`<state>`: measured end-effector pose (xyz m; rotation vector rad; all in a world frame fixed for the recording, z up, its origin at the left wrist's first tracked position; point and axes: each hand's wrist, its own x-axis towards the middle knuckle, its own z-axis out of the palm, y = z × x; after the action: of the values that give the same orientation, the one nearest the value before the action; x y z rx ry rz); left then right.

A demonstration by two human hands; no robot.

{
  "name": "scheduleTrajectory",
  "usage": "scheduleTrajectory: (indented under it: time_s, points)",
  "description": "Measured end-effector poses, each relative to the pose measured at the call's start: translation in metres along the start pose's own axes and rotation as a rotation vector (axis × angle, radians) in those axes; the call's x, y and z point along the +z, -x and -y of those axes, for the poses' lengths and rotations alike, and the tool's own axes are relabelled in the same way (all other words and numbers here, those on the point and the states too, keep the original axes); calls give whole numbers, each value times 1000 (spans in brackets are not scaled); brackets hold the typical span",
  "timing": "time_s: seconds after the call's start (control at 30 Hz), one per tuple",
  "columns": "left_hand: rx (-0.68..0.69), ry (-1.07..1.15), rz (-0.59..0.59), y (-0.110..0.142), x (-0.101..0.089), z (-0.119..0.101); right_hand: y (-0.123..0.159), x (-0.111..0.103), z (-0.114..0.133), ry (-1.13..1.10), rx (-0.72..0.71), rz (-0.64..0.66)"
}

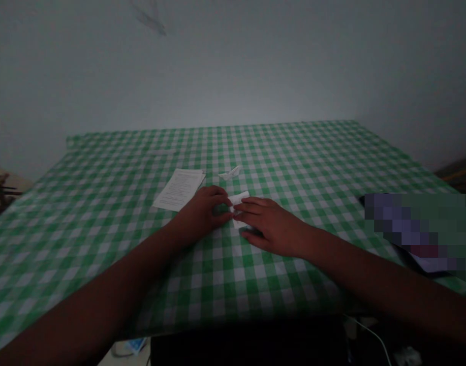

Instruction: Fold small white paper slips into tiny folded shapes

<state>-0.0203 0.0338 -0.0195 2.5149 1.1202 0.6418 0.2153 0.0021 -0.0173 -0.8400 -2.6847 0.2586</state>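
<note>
A small folded piece of white paper [239, 196] lies on the tablecloth between my two hands, mostly covered by fingers. My left hand [210, 207] curves in from the left, thumb and fingertips closed on the paper's left edge. From the right, my right hand [269, 223] rests with its fingers stretched out across the paper, the thumb lower and apart from them. Just beyond the hands lies a small folded paper shape [230, 174] with a pointed end. A stack of printed sheets [177, 188] sits to the left, partly behind my left hand.
A green and white checked tablecloth [217, 274] covers the table, which meets a plain wall [233, 66] at the back. At the right edge is a dark-rimmed device [431, 264], its surface blurred out. A white cable [377, 338] hangs below the front edge.
</note>
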Motion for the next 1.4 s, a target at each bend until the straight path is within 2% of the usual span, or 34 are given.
scheduleTrajectory:
  time_s: [0.3,1.4]
  points:
    - [-121,-37,-37,2,2,0,2,0,0,-2,24,18]
    - [-84,-47,-9,3,-2,1,2,-1,3,-15,41,18]
